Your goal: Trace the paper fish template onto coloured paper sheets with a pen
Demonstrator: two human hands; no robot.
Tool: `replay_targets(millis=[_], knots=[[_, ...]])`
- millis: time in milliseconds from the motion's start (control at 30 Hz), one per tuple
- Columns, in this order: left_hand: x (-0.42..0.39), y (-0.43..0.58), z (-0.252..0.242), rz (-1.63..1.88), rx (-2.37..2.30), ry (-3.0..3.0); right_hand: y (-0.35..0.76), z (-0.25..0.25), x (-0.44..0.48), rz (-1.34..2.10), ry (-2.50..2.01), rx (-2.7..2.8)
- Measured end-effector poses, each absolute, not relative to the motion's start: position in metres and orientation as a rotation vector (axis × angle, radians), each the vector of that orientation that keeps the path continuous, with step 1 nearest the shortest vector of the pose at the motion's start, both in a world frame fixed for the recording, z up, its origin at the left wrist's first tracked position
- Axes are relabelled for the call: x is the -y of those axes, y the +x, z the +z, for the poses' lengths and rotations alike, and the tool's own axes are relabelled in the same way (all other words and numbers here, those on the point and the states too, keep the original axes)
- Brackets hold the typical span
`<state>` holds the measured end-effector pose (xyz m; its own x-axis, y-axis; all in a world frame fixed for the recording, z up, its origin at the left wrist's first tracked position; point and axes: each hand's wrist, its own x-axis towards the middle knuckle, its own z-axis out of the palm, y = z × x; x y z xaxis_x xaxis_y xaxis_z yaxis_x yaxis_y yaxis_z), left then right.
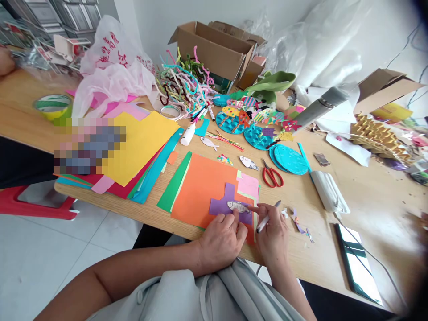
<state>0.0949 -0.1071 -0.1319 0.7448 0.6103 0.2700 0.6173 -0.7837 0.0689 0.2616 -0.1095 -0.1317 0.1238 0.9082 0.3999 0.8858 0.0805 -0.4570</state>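
Note:
A small white paper fish (236, 206) with drawn lines lies on a piece of purple paper (229, 191), on top of orange paper (200, 178). My left hand (222, 238) has its fingers curled, one fingertip pressing the fish down against the purple sheet. In my right hand (274, 232) a pen (263, 224) is gripped, slanting across the palm side. Its index finger reaches toward the fish's tail. Red-handled scissors (273, 176) and another paper fish (248, 162) rest just beyond the orange sheet.
Coloured sheets (147, 142) are stacked at left, a pixelated patch over them. Behind are pipe cleaners (187, 84), a glue bottle (187, 134), blue discs (290, 159) and a cardboard box (214, 49). At right are a white power strip (329, 191) and a phone (357, 263).

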Motion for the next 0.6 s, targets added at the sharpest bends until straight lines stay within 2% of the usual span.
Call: replay_targets(millis=[167, 300, 600], knots=[[0.107, 0.094, -0.132, -0.448, 1.021, -2.916, 0.25, -0.107, 0.1, 0.441, -1.529, 1.456], [0.107, 0.095, -0.134, -0.478, 1.019, -2.907, 0.235, -0.102, 0.08, 0.6, -1.507, 1.444], [0.106, 0.095, -0.135, -0.505, 1.037, -3.009, 0.225, -0.129, 0.065, 0.372, -1.625, 1.713]])
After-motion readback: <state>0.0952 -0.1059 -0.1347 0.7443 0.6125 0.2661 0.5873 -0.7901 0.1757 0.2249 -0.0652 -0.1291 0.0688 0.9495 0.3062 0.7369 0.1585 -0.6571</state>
